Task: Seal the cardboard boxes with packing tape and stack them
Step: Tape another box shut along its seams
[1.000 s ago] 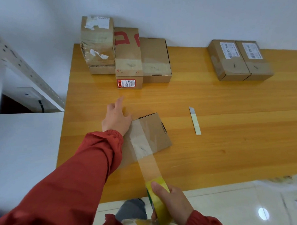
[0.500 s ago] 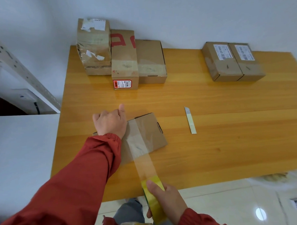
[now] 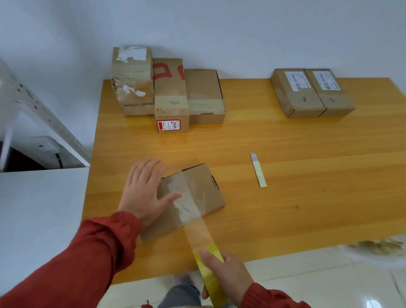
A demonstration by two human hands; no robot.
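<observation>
Centre frame: small cardboard box [image 3: 200, 189] on the table [image 3: 292, 208]. Our left hand [image 3: 144, 193], fingers straight, presses it flat so it resists the pull. Lower centre: our right hand [image 3: 228, 276] grips the tape roll [image 3: 211, 281], holding the strip [image 3: 197, 233] taut over the lid.

Big red print [image 3: 168, 72] across the top of the long box [image 3: 170, 104], cut off, can't read it. Red-and-white sticker [image 3: 169, 125] on its near end: barcode, lettering too small. White shipping labels [image 3: 297, 80] on the two right-hand boxes [image 3: 311, 102]: barcodes, blurred digits. Torn white labels [image 3: 132, 52] on the stacked box [image 3: 133, 73], illegible.
</observation>
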